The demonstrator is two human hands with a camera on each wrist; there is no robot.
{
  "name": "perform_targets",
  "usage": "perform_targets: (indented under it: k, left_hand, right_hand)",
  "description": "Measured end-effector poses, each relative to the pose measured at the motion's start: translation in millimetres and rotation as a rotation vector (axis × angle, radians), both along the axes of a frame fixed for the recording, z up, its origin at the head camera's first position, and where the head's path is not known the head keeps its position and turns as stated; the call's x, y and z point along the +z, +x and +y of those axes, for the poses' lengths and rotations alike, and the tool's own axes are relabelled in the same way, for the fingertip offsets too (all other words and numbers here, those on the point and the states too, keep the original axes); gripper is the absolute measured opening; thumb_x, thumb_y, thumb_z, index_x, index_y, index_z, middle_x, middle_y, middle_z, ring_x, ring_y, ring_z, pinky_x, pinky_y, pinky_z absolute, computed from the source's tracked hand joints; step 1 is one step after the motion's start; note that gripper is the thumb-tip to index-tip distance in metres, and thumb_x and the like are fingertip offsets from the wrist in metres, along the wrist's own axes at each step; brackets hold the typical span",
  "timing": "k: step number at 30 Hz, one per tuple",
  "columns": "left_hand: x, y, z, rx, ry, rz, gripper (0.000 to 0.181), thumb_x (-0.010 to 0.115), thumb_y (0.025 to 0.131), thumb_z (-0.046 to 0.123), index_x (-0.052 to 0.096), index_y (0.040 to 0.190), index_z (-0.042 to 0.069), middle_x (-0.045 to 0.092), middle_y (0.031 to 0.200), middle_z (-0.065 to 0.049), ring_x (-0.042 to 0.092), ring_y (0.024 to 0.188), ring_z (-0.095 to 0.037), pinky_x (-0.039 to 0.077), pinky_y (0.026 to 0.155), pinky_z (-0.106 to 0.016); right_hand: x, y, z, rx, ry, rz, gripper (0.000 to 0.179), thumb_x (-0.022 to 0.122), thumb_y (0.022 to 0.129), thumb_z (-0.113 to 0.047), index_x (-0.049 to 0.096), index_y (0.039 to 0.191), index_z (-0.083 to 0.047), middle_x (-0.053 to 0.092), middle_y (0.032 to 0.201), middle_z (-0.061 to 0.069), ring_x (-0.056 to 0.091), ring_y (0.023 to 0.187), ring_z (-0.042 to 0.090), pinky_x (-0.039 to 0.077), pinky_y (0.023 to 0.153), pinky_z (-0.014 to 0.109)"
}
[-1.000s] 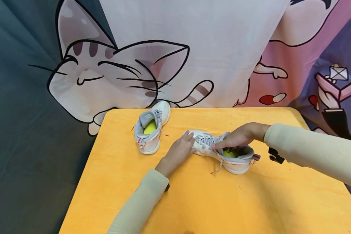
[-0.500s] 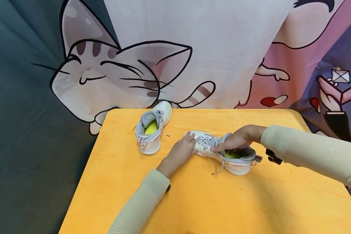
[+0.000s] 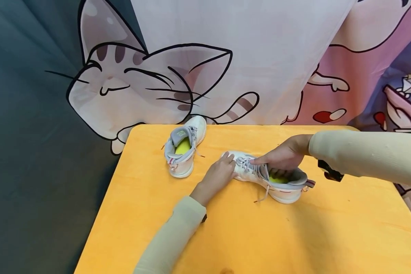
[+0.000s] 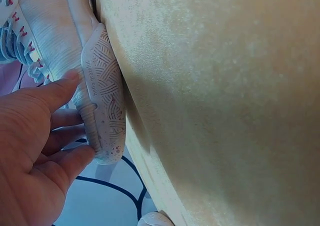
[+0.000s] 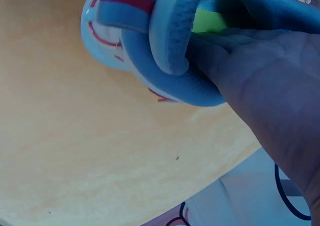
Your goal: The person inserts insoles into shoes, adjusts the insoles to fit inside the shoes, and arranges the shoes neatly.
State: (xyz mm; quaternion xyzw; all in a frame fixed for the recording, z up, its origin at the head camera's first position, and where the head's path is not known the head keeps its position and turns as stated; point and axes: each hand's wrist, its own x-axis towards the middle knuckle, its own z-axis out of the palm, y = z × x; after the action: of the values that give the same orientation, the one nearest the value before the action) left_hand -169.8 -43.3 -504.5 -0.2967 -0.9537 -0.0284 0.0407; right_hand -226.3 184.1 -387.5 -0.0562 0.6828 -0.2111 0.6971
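A white sneaker (image 3: 247, 176) with grey laces lies sideways on the yellow table, toe to the left. At its toe is my left hand (image 3: 218, 175); in the left wrist view the thumb and fingers (image 4: 75, 158) grip the toe from both sides. My right hand (image 3: 285, 154) reaches over the collar, its thumb on the laces by the tongue and its other fingers down in the opening. The right wrist view shows those fingers mostly hidden inside, near the yellow-green insole (image 5: 209, 21). A grey heel pull tab with a red stripe (image 5: 125, 1) sticks out behind.
A matching sneaker (image 3: 181, 167) stands at the back left, toe pointing away, its laces loose. The yellow table (image 3: 260, 239) ends at a printed cat curtain (image 3: 157, 106) along its far edge.
My right hand has shifted toward the table's far side, its thumb higher over the laces and its fingers showing in the shoe opening. My left hand keeps its place at the toe.
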Motion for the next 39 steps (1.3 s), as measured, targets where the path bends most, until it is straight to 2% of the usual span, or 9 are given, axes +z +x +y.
perform_targets:
  k: [15,19,24,27,28,32,34,37,39]
  left_hand:
    - [11.2,5.5,13.9,-0.003,-0.077,-0.041,0.046,0.066,0.100,0.042,0.071,0.130,0.007,0.058,0.150,-0.010,0.047,0.146,-0.031,0.045,0.114,-0.033]
    - [8.9,6.7,11.9,-0.009,-0.070,-0.038,0.046,0.067,0.099,0.041,0.072,0.129,0.007,0.059,0.148,-0.010,0.048,0.145,-0.031,0.046,0.113,-0.033]
    - [6.9,5.0,8.6,0.014,-0.014,-0.064,0.043,0.070,0.098,0.039,0.073,0.126,0.006,0.060,0.147,-0.011,0.048,0.145,-0.031,0.048,0.112,-0.034]
    - [5.9,3.7,6.9,0.020,0.007,-0.069,0.042,0.071,0.097,0.038,0.073,0.125,0.006,0.061,0.146,-0.011,0.049,0.145,-0.031,0.049,0.111,-0.034]
    - [5.6,3.3,6.8,0.018,0.013,-0.068,0.042,0.072,0.097,0.038,0.073,0.124,0.006,0.061,0.146,-0.011,0.049,0.144,-0.031,0.049,0.111,-0.034]
    - [4.9,2.0,7.1,0.001,0.023,-0.050,0.042,0.073,0.097,0.038,0.073,0.124,0.006,0.061,0.146,-0.011,0.050,0.144,-0.031,0.049,0.111,-0.033]
    - [4.8,1.6,6.8,-0.004,0.027,-0.044,0.042,0.073,0.097,0.037,0.073,0.124,0.006,0.061,0.145,-0.011,0.050,0.144,-0.031,0.048,0.112,-0.033]
    - [5.6,0.8,4.8,0.000,0.040,-0.051,0.042,0.074,0.096,0.037,0.073,0.126,0.006,0.061,0.146,-0.011,0.049,0.145,-0.031,0.048,0.112,-0.033]
    - [5.7,-0.1,2.9,0.009,0.057,-0.068,0.044,0.074,0.096,0.036,0.072,0.128,0.007,0.060,0.147,-0.011,0.048,0.146,-0.031,0.047,0.113,-0.035]
  right_hand:
    - [-10.8,3.8,7,0.021,-0.066,0.109,0.097,0.027,0.105,-0.068,-0.005,0.163,0.001,-0.007,0.172,0.024,-0.006,0.158,0.044,0.002,0.128,0.060]
    - [-14.9,9.0,9,0.013,-0.091,0.191,0.091,0.029,0.105,-0.068,0.018,0.161,0.003,0.005,0.172,0.021,0.002,0.159,0.043,0.004,0.128,0.062]
    - [-15.2,17.7,13,0.053,-0.056,0.380,0.099,0.033,0.098,-0.078,0.029,0.158,0.001,0.019,0.167,0.024,0.019,0.154,0.042,0.016,0.125,0.065]
    - [-11.5,26.0,16,0.082,-0.026,0.476,0.109,0.034,0.095,-0.081,0.017,0.163,0.002,0.013,0.166,0.032,0.020,0.153,0.046,0.020,0.123,0.066]
    - [-9.8,29.2,18,0.102,-0.027,0.521,0.106,0.034,0.096,-0.081,0.026,0.160,0.004,0.023,0.162,0.034,0.029,0.149,0.045,0.027,0.121,0.063]
    - [1.9,45.9,30,0.133,-0.110,0.735,0.073,0.043,0.102,-0.068,0.061,0.126,-0.001,0.064,0.115,0.021,0.066,0.101,0.029,0.054,0.089,0.042]
    - [7.2,55.2,39,0.118,-0.185,0.901,0.051,0.049,0.105,-0.057,0.067,0.110,-0.009,0.066,0.093,0.005,0.063,0.077,0.016,0.051,0.069,0.032]
    - [10.6,68.5,55,0.014,-0.255,1.129,0.033,0.059,0.105,-0.041,0.071,0.118,-0.013,0.072,0.101,0.002,0.066,0.077,0.014,0.055,0.062,0.031]
    - [7.9,74.1,66,-0.052,-0.253,1.270,0.030,0.062,0.104,-0.031,0.071,0.126,-0.011,0.073,0.113,0.006,0.068,0.092,0.019,0.058,0.074,0.037]
